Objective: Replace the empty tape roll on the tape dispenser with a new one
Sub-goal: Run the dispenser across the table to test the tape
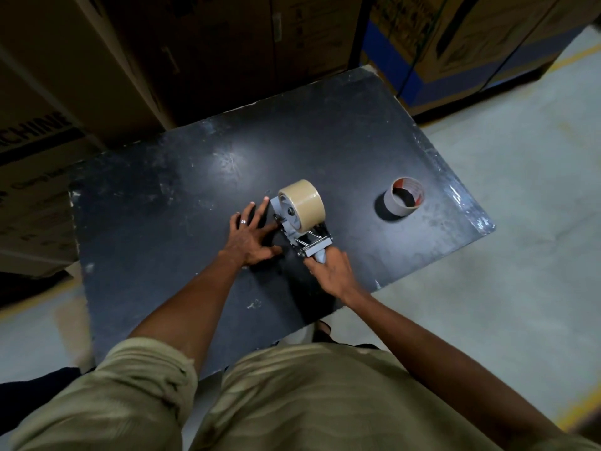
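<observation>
Stockroom floor, cardboard boxes (136, 60) stacked at the far side, dark scuffed table (169, 196) in the middle of view.

Right hand (331, 271) is wrapped around the handle of the tape dispenser (300, 229), fist closed on it. Dispenser's long axis runs from that hand away and slightly left: handle near, metal roller/blade frame mid, hub far. New tape roll (302, 205) already sits on the hub, standing on edge, tan, full.

Left hand (252, 236) lies flat and spread wide on the table just left of the dispenser, fingertips touching or nearly touching the hub side; holds nothing. It's the hand nearer the roll.

Empty core (403, 198) stands on end well to the right, near the table's right edge, apart from everything.

Judgement: swap itself looks done. What's likely left is finding the tape end and threading it toward the roller, which runs from roll back toward the right hand. Can't see a free tape end from here.
</observation>
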A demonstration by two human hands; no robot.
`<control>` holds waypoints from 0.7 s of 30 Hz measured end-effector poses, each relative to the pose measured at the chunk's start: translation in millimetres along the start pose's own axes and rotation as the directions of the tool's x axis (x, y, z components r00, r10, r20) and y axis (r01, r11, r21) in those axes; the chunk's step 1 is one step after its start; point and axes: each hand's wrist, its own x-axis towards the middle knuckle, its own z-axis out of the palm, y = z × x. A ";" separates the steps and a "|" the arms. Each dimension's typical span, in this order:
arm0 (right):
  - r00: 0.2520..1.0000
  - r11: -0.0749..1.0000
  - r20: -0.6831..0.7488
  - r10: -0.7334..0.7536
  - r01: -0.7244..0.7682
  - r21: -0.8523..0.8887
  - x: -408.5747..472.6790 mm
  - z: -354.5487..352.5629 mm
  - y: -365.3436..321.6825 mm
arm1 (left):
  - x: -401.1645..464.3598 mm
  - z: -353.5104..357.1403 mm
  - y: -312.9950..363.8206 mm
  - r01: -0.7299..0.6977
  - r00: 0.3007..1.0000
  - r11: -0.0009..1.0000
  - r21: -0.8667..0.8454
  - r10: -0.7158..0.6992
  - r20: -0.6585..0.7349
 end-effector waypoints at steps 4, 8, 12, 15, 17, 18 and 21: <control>0.998 0.999 -0.050 0.026 -0.028 -0.031 0.0 2.1 4.1 | -2.2 -3.0 6.9 0.033 0.999 0.998 -0.046 -0.032 0.010; 0.998 0.996 -0.051 0.045 -0.049 -0.068 -3.7 7.4 0.1 | -4.0 -4.7 5.7 0.049 0.998 0.998 -0.049 -0.047 0.033; 0.999 0.997 -0.029 0.036 -0.038 -0.070 -10.4 5.9 -0.8 | -4.5 -4.6 5.3 0.038 0.999 0.998 -0.049 -0.037 0.021; 0.999 0.995 -0.011 0.036 -0.037 -0.091 -15.5 4.4 0.2 | -5.5 -5.4 4.6 0.027 0.999 0.999 -0.027 -0.026 0.029; 0.999 0.995 -0.013 0.033 -0.034 -0.094 -18.9 3.9 1.5 | -5.7 -5.0 3.6 0.018 0.999 1.000 -0.014 -0.017 0.032; 0.999 0.995 -0.020 0.033 -0.035 -0.090 -20.5 3.6 1.9 | -5.7 -4.8 3.3 0.016 0.999 1.000 -0.006 -0.016 0.030; 0.999 0.996 -0.022 0.043 -0.045 -0.082 -25.1 3.6 3.9 | -5.9 -5.5 4.2 0.027 0.999 0.999 0.023 -0.027 0.041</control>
